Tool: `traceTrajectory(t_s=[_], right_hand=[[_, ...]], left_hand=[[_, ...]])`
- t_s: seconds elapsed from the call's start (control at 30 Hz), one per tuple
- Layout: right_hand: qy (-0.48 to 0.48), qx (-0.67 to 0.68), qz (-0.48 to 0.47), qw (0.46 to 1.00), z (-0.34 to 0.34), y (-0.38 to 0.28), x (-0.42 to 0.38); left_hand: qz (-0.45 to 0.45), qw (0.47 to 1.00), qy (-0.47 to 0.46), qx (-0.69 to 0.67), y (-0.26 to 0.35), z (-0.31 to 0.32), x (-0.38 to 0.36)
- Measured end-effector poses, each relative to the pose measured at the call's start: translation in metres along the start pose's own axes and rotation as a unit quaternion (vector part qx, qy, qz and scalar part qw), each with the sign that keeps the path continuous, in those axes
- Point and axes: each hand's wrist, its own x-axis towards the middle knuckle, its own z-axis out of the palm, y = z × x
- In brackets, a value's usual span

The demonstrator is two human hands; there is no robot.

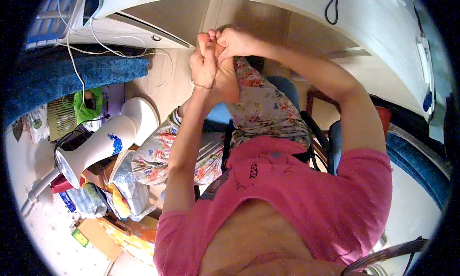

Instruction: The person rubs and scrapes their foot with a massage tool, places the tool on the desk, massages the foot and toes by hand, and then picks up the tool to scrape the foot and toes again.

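One bare foot (227,82) is raised in front of me, its sole turned toward me and its toes up. My left hand (203,67) is wrapped round the left side of the foot, with a thin band at the wrist. From the other side my right hand (235,42) grips the foot near the toes, fingers curled and thumb pressed on the sole. Both hands touch the foot close together and partly hide it. Floral trousers (268,113) cover the legs, and a blue seat (220,114) shows below the heel.
A white curved desk (158,3) arches over the far side. A white cable (170,65) trails onto the floor at left. Near it lie a white vase-shaped object (98,144) with a blue ornament, a green bag (88,106) and an orange patterned box (132,237). Blue fabric (414,163) is at right.
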Motion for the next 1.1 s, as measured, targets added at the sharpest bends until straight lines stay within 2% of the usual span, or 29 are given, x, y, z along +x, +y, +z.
traceTrajectory(t_s=[0.07,0.1,0.17,0.27,0.37,0.4,0.5,0.53,0.6,0.63,0.67,0.7,0.77,0.8,0.87,0.9,0.97,1.0,1.07,1.1], right_hand=[[0.044,0.105,0.023,0.993,0.021,0.009,-0.002],[0.052,0.050,0.017,0.997,0.015,0.002,-0.008],[0.046,0.141,0.083,0.986,0.022,0.002,-0.013],[0.011,0.202,0.129,0.971,0.021,0.006,-0.021],[0.022,-0.054,0.036,0.998,-0.009,-0.010,-0.019],[0.023,-0.057,-0.048,0.997,-0.022,-0.019,-0.019],[0.038,-0.075,-0.044,0.995,-0.018,-0.028,-0.010],[0.098,0.020,0.007,0.995,-0.004,-0.022,-0.003],[0.026,0.088,0.024,0.995,-0.002,-0.012,-0.003],[-0.012,0.125,0.032,0.992,-0.003,-0.014,-0.005],[-0.034,0.056,0.087,0.994,-0.005,-0.019,-0.003],[-0.007,0.142,0.093,0.986,-0.001,-0.018,-0.004],[0.047,0.309,0.102,0.944,0.010,-0.010,-0.011],[0.022,0.300,0.122,0.946,0.011,-0.009,-0.014],[-0.027,0.280,0.164,0.946,0.010,-0.009,-0.022],[0.019,0.261,0.156,0.952,0.018,-0.009,-0.028],[0.112,0.220,0.136,0.959,0.031,-0.008,-0.038],[0.060,0.240,0.064,0.967,0.022,-0.007,-0.040],[-0.013,-0.020,0.040,0.999,-0.016,-0.027,-0.036],[-0.050,-0.151,0.027,0.987,-0.036,-0.038,-0.033]], left_hand=[[-0.012,1.000,-0.005,-0.002,-0.010,-0.005,-0.001],[-0.017,1.000,-0.008,-0.003,-0.012,-0.006,0.001],[-0.017,1.000,-0.003,-0.001,-0.011,-0.005,0.000],[-0.035,0.998,-0.019,0.040,0.005,-0.003,-0.006],[-0.060,0.995,-0.028,0.073,0.025,0.000,-0.005],[-0.073,0.994,-0.026,0.080,0.029,0.001,-0.006],[-0.074,0.997,-0.005,0.021,0.028,0.003,-0.008],[-0.078,0.996,-0.013,0.048,0.028,0.001,-0.007],[-0.082,0.991,-0.028,0.098,0.023,-0.003,-0.003],[-0.070,0.996,-0.016,0.055,0.016,-0.002,-0.002],[-0.057,0.998,-0.004,0.012,0.006,-0.002,-0.001],[-0.044,0.999,0.008,-0.028,0.003,-0.003,0.000],[-0.062,0.998,0.007,0.003,0.005,-0.004,-0.001],[-0.071,0.997,0.007,0.017,0.007,-0.003,-0.003],[-0.058,0.993,-0.020,-0.097,0.031,0.007,-0.007],[-0.052,0.987,-0.034,-0.152,0.040,0.011,-0.009],[-0.061,0.982,-0.035,-0.174,0.039,0.018,-0.010],[-0.067,0.980,-0.036,-0.184,0.040,0.019,-0.011],[-0.024,0.999,-0.024,-0.018,0.045,0.013,-0.013],[-0.003,0.998,-0.017,0.064,0.050,0.010,-0.013]])
